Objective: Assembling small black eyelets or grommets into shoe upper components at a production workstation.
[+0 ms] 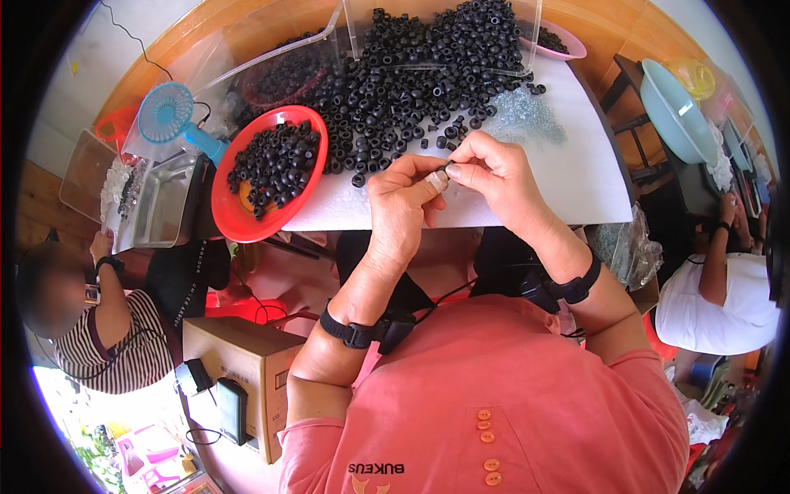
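My left hand [397, 206] is closed in a pinch on a small black part [447, 165], which the fingertips mostly cover. A pale wrapping [437, 181] sits around its thumb. My right hand [498, 177] meets it from the other side, thumb and forefinger pressed together at the same part; anything tiny between them is hidden. Just beyond both hands spreads a large heap of short black hollow parts [411, 107]. Small clear bluish pieces [527, 117] lie in a loose pile to its right. Left of my hands, a red plate [220, 200] holds more black parts.
A clear plastic box [350, 33] lies among the heap. A blue fan [167, 114] stands behind the plate, and a pink bowl [568, 41] sits far right. The white tabletop [576, 193] ends close to me. Other people sit left and right; a cardboard box [239, 354] stands lower left.
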Motion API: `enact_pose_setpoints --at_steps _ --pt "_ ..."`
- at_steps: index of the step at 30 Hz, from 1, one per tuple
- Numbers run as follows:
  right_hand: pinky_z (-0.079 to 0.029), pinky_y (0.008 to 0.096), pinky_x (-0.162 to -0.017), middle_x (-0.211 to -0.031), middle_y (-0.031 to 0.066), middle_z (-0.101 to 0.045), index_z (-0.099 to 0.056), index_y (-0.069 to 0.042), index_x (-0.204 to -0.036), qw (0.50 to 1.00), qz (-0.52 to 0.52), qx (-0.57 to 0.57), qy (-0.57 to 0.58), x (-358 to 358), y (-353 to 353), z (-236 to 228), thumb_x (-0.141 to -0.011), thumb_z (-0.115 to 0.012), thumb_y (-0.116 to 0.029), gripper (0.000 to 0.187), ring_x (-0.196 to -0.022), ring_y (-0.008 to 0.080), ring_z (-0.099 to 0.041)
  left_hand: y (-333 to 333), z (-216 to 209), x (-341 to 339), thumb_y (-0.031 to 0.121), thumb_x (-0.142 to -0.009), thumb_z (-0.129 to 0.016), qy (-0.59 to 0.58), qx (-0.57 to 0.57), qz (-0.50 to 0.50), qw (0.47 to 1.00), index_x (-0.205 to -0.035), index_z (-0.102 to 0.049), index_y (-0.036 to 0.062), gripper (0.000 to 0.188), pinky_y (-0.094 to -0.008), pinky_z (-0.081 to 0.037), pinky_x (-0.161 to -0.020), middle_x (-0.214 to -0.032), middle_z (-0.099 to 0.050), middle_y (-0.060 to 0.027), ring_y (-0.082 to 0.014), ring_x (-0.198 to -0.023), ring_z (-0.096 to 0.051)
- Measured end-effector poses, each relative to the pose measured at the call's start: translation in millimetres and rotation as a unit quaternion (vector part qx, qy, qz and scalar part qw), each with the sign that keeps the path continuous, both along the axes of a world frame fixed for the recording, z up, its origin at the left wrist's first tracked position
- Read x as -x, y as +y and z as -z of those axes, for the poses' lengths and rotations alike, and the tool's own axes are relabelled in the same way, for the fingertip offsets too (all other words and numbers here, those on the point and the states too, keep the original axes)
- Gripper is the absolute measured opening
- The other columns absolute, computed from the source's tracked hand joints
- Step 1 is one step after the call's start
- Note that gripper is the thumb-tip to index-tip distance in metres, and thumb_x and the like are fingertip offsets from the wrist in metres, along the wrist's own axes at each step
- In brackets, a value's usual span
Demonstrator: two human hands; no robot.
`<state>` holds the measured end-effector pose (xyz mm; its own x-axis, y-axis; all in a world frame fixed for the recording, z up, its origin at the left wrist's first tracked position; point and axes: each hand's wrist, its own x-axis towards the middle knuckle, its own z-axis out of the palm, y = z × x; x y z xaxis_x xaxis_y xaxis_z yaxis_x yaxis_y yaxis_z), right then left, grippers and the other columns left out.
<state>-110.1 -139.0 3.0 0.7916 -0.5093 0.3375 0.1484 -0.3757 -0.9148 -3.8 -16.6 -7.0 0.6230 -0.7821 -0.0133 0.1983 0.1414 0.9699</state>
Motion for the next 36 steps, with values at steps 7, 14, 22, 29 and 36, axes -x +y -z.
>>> enact_pose_setpoints --at_steps 7,14,22,29,36 --pt "-0.043 0.0313 -0.053 -0.067 0.0097 -0.060 -0.055 -0.001 -0.079 0.990 0.038 0.132 -0.012 2 5 -3 -0.085 -0.066 -0.005 0.013 -0.056 0.0182 -0.056 0 1 1 0.003 -0.088 -0.067 0.008 0.022 -0.005 1.000 -0.094 -0.067 -0.0037 0.010 -0.0196 -0.038 -0.039 -0.071 -0.062 -0.0033 -0.0064 -0.051 -0.053" --pt "-0.046 0.0414 -0.056 -0.073 0.0124 -0.060 -0.054 -0.004 -0.082 0.958 0.068 0.280 -0.003 3 5 -7 -0.080 -0.062 -0.001 0.009 -0.065 0.0331 -0.061 1 -2 2 0.002 -0.087 -0.066 0.035 0.019 -0.009 0.999 -0.095 -0.067 -0.0040 0.009 -0.0198 -0.037 -0.039 -0.072 -0.063 -0.0041 -0.0072 -0.051 -0.054" --pt "-0.044 0.0420 -0.054 -0.067 0.0106 -0.054 -0.049 -0.005 -0.075 0.898 0.109 0.422 -0.051 -8 8 -4 -0.070 -0.064 -0.003 0.017 -0.062 0.0318 -0.057 -2 0 0 0.000 -0.087 -0.064 0.053 0.028 -0.006 0.998 -0.094 -0.066 -0.0053 0.009 -0.0202 -0.036 -0.037 -0.072 -0.063 -0.0055 -0.0075 -0.050 -0.053" --pt "-0.045 0.0424 -0.055 -0.067 0.0102 -0.054 -0.048 -0.005 -0.076 0.901 0.078 0.423 -0.066 -7 4 -3 -0.070 -0.064 -0.001 0.018 -0.062 0.0324 -0.057 -1 0 1 -0.002 -0.086 -0.063 0.059 0.030 -0.006 0.998 -0.093 -0.065 -0.0064 0.009 -0.0220 -0.042 -0.041 -0.074 -0.064 -0.0074 -0.0105 -0.055 -0.057" --pt "-0.045 0.0428 -0.056 -0.070 0.0101 -0.054 -0.048 -0.006 -0.077 0.919 0.092 0.377 -0.072 -6 5 8 -0.071 -0.064 -0.001 0.018 -0.065 0.0326 -0.057 0 -2 -1 -0.002 -0.088 -0.061 -0.001 0.009 0.008 1.000 -0.098 -0.064 -0.0091 0.012 -0.0268 -0.048 -0.050 -0.080 -0.067 -0.0123 -0.0177 -0.062 -0.062"
